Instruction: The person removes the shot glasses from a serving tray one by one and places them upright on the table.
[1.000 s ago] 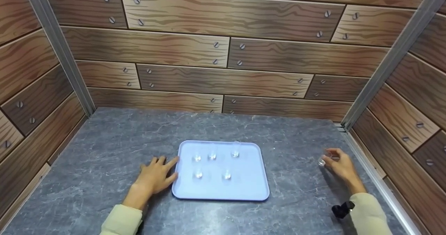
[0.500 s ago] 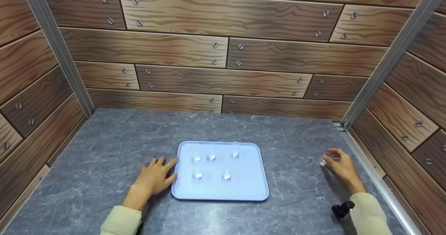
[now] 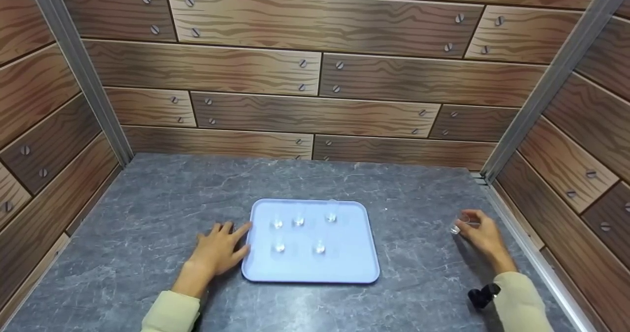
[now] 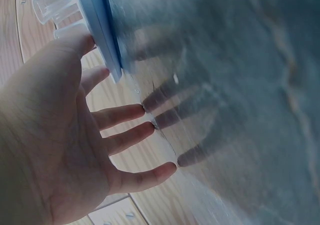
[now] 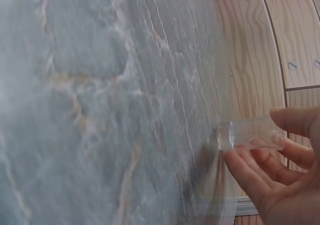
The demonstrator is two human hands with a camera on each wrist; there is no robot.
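1. Five small shot glasses (image 3: 298, 221), clear, smooth and cylindrical with thick bright bases, stand upright on the tray (image 3: 347, 265), three in the far row and two in the near row.
2. This tray is light blue, flat and rectangular, with rounded corners and a thin raised rim; it lies between my two hands, right beside the left one.
3. My left hand (image 3: 216, 248) is relaxed, with its fingers spread; the thumb and forefinger touch the left edge of the tray, and the other fingers reach down to the table (image 3: 162, 184).
4. My right hand (image 3: 485, 232), well apart from the tray, is grasping a sixth shot glass (image 5: 245, 132) between the thumb and the curled fingers.
5. It is also clear, and its thick base points down toward the table; whether it touches, I cannot tell.
6. The table is dark grey, shiny and marbled, with pale veins.
7. Behind it is a back wall (image 3: 246, 66) with wood-plank pattern.
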